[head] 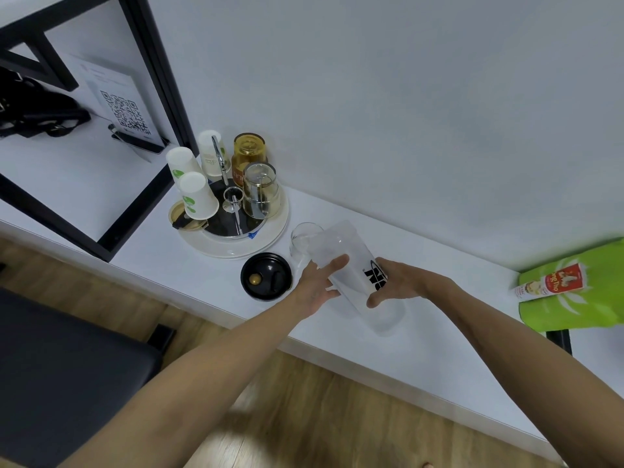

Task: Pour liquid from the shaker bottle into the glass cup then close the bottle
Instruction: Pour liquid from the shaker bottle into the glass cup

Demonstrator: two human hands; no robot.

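Observation:
A clear plastic shaker bottle (351, 265) with a black logo is tipped toward the upper left, its open mouth over the rim of a clear glass cup (301, 243) standing on the white counter (422, 332). My left hand (319, 285) grips the bottle's body from the left, thumb on top. My right hand (396, 283) holds its lower part from the right, fingers curled round it. The bottle's black lid (266, 276) lies upside down on the counter just left of the cup. Liquid in the cup is hard to make out.
A round white tray (233, 246) behind the cup carries upturned paper cups (197, 195), an amber jar (250, 152) and a glass jar (260, 190). A green bag (574, 298) lies at the right. A black-framed shelf (148, 106) stands at the left, wood floor below.

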